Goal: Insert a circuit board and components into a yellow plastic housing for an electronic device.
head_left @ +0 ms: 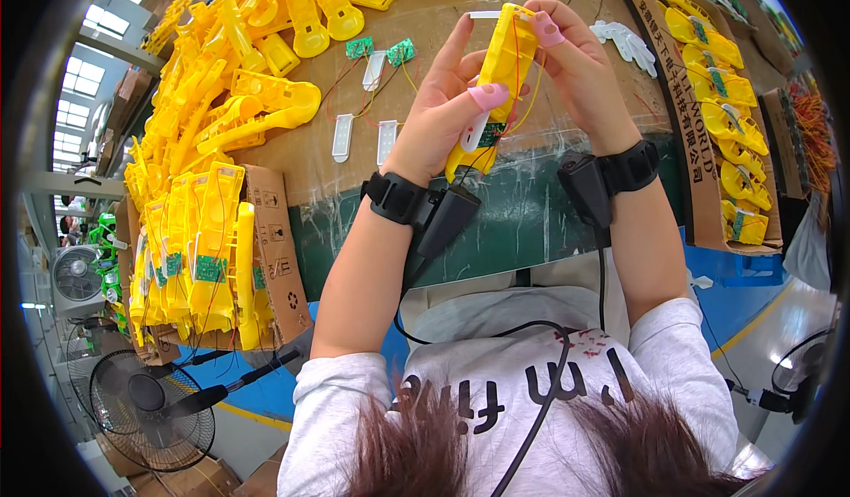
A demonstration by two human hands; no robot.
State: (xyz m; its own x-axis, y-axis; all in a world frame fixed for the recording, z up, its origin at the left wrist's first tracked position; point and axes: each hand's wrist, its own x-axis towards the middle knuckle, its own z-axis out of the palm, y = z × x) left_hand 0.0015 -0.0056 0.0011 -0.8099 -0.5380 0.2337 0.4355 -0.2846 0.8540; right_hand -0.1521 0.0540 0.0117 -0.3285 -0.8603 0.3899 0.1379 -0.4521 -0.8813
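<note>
A long yellow plastic housing (512,54) is held up over the table's near edge, tilted with its far end to the right. My left hand (434,116) wraps round it from the left, thumb pressed along its side. My right hand (589,81) grips its far end, thumb on top. Both thumbs wear pink finger covers. A small green circuit board (490,134) and a white part (475,132) sit toward the housing's near end, with thin red, black and yellow wires. A narrow white strip (484,15) sticks out at the far end, by my left index finger.
Yellow plastic housings (257,19) are heaped at the left, above a carton (274,231) of wired ones. White wired parts (343,138) and green boards (401,52) lie mid-table. At right are a white glove (624,44) and a long carton (677,99) of yellow pieces. A fan (146,395) stands lower left.
</note>
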